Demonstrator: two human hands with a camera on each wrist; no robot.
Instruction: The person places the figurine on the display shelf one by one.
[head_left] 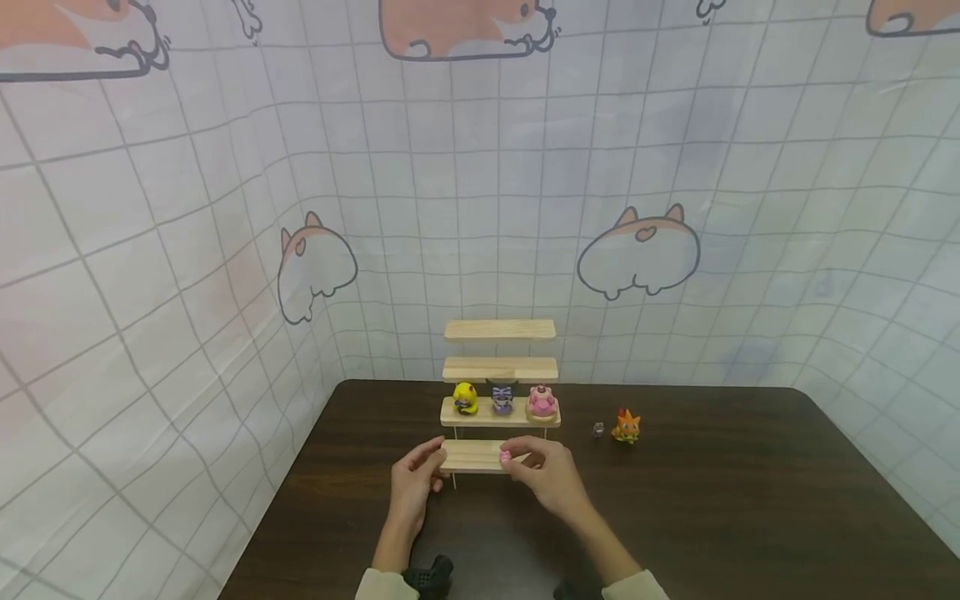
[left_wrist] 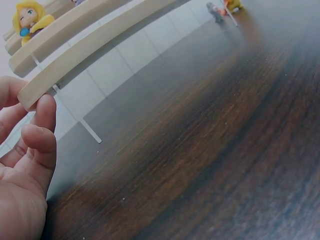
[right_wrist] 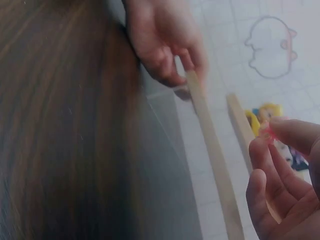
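A stepped wooden display shelf (head_left: 472,457) stands on the table. My left hand (head_left: 411,483) pinches the left end of its lowest board; in the left wrist view, fingers (left_wrist: 46,112) lie at that board's end (left_wrist: 37,95). Over the right part of the same board, my right hand (head_left: 551,479) pinches a tiny pink figurine (head_left: 506,457) between thumb and fingertips. The right wrist view shows this figurine (right_wrist: 267,133) mostly covered by the fingers. One board up sit a yellow-haired figurine (head_left: 465,399), a purple figurine (head_left: 502,400) and a pink figurine on a round base (head_left: 542,403).
Right of the shelf, a small greyish figurine (head_left: 597,429) and an orange figurine (head_left: 626,427) stand on the dark wooden table (head_left: 720,500). Two bare boards form the shelf's upper steps (head_left: 500,330). A white grid-patterned curtain (head_left: 480,250) hangs behind and along the sides.
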